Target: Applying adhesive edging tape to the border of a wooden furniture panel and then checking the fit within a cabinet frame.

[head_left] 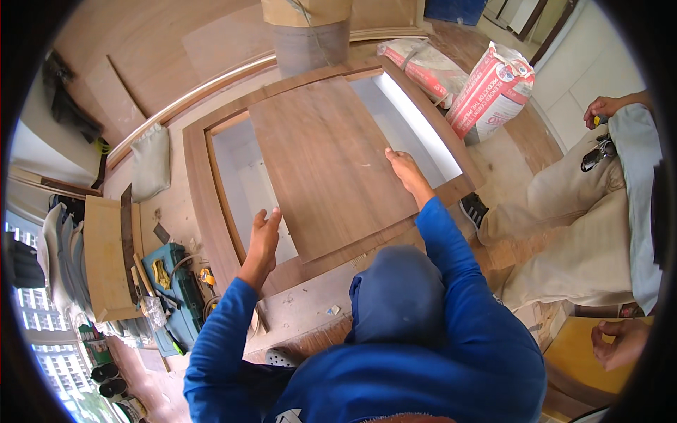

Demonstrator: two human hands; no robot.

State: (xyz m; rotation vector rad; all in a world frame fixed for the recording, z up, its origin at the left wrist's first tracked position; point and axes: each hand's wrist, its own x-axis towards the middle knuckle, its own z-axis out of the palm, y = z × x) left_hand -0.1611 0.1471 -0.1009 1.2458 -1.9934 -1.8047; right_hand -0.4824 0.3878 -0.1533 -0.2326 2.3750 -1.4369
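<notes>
A flat brown wooden panel (328, 166) lies askew across the opening of a wooden cabinet frame (201, 176). White inner surfaces (416, 130) show on both sides of the panel. My left hand (262, 247) grips the panel's left edge near its lower corner, thumb raised along the rim. On the opposite edge, my right hand (409, 171) holds the panel with the thumb on top; its other fingers are partly hidden. Both of my arms are in blue sleeves.
Two cement bags (493, 92) sit beyond the frame's far right corner. A person in beige trousers (564, 218) is close on the right. At left lie a teal tool case (176, 292), a pale sack (151, 162) and a wooden board (109, 257). A tall container (310, 49) stands behind.
</notes>
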